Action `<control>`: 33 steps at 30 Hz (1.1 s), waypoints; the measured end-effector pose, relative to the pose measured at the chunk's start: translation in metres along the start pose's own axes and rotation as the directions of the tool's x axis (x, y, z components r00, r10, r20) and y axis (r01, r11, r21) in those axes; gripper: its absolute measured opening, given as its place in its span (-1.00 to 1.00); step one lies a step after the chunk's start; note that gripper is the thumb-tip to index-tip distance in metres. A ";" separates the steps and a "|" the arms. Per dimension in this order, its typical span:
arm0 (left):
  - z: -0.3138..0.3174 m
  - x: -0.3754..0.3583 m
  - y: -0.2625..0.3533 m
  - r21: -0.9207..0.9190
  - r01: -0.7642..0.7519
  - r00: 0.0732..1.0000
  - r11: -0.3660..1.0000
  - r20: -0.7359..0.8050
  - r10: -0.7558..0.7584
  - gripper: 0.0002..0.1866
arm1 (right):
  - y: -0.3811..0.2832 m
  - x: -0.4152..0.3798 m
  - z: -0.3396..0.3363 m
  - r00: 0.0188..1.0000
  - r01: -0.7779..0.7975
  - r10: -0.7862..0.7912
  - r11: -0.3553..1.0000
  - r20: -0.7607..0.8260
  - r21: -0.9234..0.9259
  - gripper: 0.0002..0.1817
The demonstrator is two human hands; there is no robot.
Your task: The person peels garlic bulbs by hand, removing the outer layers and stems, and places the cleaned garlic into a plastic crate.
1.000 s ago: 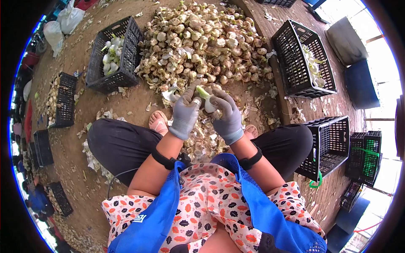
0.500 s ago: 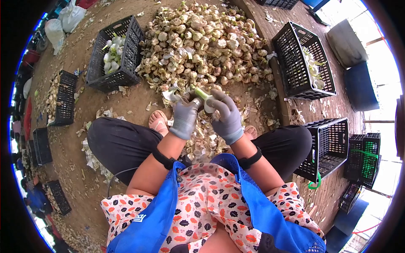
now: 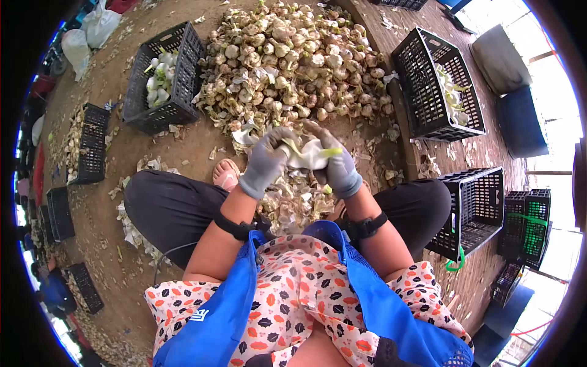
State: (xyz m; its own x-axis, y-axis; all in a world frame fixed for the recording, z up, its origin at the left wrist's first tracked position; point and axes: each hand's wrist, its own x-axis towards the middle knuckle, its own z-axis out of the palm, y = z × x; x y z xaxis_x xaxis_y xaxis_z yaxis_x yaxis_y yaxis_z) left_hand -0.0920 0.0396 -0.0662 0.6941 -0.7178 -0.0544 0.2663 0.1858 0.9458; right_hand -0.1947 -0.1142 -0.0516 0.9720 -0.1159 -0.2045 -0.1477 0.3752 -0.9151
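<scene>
Between my gloved hands is a garlic bulb (image 3: 306,156), white with a green stem end pointing right and loose outer skin. My left hand (image 3: 268,160) pinches the skin and the bulb's left side, its fingers curled. My right hand (image 3: 335,160) is closed around the right side by the green stem. Part of the bulb is blurred and partly covered by fingers. Just beyond the hands lies a big heap of unpeeled garlic (image 3: 293,61), with a white peel (image 3: 244,136) at its near edge. More loose peels (image 3: 296,202) cover the ground between my feet.
A black crate (image 3: 191,79) with white peeled bulbs stands left of the heap. Another crate (image 3: 422,92) at the right holds pale bulbs or peels. Nearer on the right is an open black crate (image 3: 451,235). Stacked crates (image 3: 524,223) and blue containers (image 3: 521,122) stand farther right.
My hands have moved slightly apart. The bulb has turned so that its green stem now points right, and its skin is spread out between my hands.
</scene>
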 end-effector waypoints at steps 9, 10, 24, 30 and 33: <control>-0.038 0.015 -0.024 0.928 0.370 0.905 -0.047 -0.372 -0.207 -0.56 | 0.004 -0.004 0.011 0.992 0.046 -0.061 0.990 0.114 0.130 -0.26; -0.033 0.005 -0.020 0.978 0.202 0.972 0.048 -0.194 -0.133 -0.48 | 0.007 0.001 0.017 0.994 -0.026 0.048 0.978 -0.100 0.208 -0.41; 0.008 0.004 -0.017 -0.299 0.012 0.968 0.954 -0.237 -0.086 -0.92 | 0.020 0.016 -0.004 0.874 0.292 0.039 0.753 -0.483 0.589 -0.66; 0.002 0.002 -0.014 -0.280 -0.009 0.963 0.960 -0.260 -0.067 -0.89 | -0.003 0.008 -0.009 0.967 0.010 0.121 0.861 -0.225 0.509 -0.63; 0.000 0.002 -0.027 0.089 -0.068 0.962 0.994 -0.257 0.089 -0.85 | 0.008 0.007 0.001 0.927 -0.081 0.146 0.977 -0.346 0.195 -0.56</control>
State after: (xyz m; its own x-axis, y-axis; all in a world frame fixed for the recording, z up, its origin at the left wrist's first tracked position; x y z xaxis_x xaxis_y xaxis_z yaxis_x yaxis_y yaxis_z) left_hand -0.0978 0.0336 -0.0918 0.8637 -0.5015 -0.0508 0.1578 0.1733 0.9721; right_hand -0.1890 -0.1106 -0.0602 0.8163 -0.3706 -0.4430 -0.1873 0.5557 -0.8100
